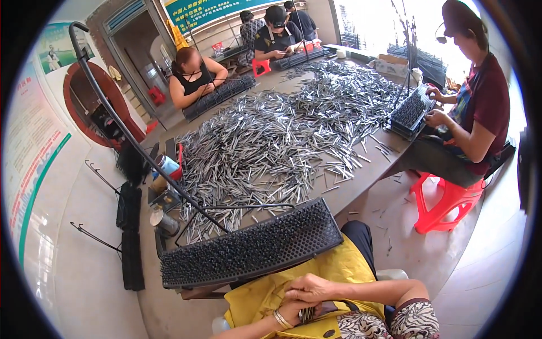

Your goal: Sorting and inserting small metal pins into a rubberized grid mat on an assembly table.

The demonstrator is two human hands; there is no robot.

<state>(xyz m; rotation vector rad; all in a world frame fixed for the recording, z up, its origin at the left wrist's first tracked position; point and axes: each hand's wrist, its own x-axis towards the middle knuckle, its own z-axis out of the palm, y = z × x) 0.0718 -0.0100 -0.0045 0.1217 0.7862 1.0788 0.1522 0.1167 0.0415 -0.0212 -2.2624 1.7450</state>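
Observation:
My left hand (292, 314), with bracelets at its wrist, is closed around a small bundle of slim metal pieces (306, 315) above my lap. Curled over it, my right hand (310, 288) touches the left one; what its fingertips grip is hidden. A yellow apron (333, 261) covers my lap below both hands. Just beyond them a long black perforated rack (307, 242) tilts at the table's near edge. Dark upright pieces fill most of its holes, while those at its right end show bare. A long hooked black rod (116, 116) rises from the rack.
A large heap of slim silver metal pieces (254, 152) covers the table (370, 179). A metal can (164, 221) and a blue cup (167, 164) stand at its left. Several people work at similar racks (411, 111). A red stool (443, 200) is at right; racks (131, 248) hang left.

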